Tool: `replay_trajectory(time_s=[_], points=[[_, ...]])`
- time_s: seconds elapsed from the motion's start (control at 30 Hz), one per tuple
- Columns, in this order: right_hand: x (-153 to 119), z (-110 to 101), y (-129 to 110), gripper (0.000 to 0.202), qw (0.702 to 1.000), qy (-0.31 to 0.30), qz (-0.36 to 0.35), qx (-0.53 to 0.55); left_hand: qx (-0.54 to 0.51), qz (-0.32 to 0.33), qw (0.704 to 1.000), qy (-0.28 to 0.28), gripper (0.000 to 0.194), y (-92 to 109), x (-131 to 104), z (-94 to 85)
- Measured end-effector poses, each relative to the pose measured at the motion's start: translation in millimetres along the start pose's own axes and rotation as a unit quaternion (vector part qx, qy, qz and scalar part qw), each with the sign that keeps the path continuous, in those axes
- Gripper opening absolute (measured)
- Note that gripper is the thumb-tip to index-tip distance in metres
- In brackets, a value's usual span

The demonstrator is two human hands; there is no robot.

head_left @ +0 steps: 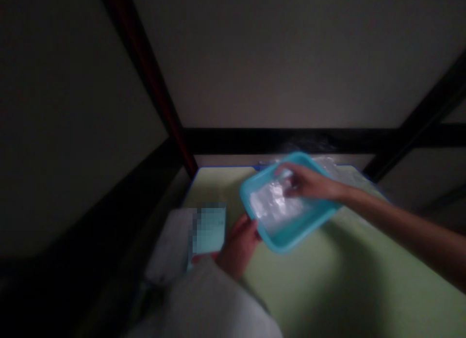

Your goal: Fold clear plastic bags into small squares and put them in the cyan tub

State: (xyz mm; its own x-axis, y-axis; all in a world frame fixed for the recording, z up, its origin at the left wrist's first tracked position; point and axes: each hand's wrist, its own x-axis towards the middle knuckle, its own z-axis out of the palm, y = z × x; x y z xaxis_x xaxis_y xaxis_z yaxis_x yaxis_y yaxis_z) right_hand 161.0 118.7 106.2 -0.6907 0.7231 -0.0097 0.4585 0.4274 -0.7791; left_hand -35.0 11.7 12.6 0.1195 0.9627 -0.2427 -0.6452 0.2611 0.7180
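Note:
A light blue rectangular tray is held tilted above the pale green table. My left hand grips the tray's near left edge, with the thumb on the rim. Inside the tray lies a shiny clear plastic bag or sheet. My right hand reaches in over the tray's far right side, its fingers bent at the plastic. Blur hides whether those fingers pinch it.
A light green booklet or box and a greyish-white item lie at the table's left side. More clear plastic lies behind the tray at the back right. A dark beam runs along the wall beyond the table.

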Motion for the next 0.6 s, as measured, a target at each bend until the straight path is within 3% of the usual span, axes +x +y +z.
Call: replay_trajectory(time_s=[0.1,0.3,0.6], points=[[-0.2,-0.8,-1.2,0.037,1.0,-0.008,0.007,0.015,0.001,0.001,1.0,-0.003,0.032,0.1,-1.2,3.4],[1.8,-7.2,-11.4,0.026,0.998,-0.017,-0.066,-0.017,0.014,-0.002,1.0,-0.007,0.028,0.1,-2.1,5.4],[2.9,-5.2,-7.6,0.031,0.999,-0.039,-0.014,0.02,0.016,0.001,1.0,-0.023,0.023,1.9,-0.9,5.2]])
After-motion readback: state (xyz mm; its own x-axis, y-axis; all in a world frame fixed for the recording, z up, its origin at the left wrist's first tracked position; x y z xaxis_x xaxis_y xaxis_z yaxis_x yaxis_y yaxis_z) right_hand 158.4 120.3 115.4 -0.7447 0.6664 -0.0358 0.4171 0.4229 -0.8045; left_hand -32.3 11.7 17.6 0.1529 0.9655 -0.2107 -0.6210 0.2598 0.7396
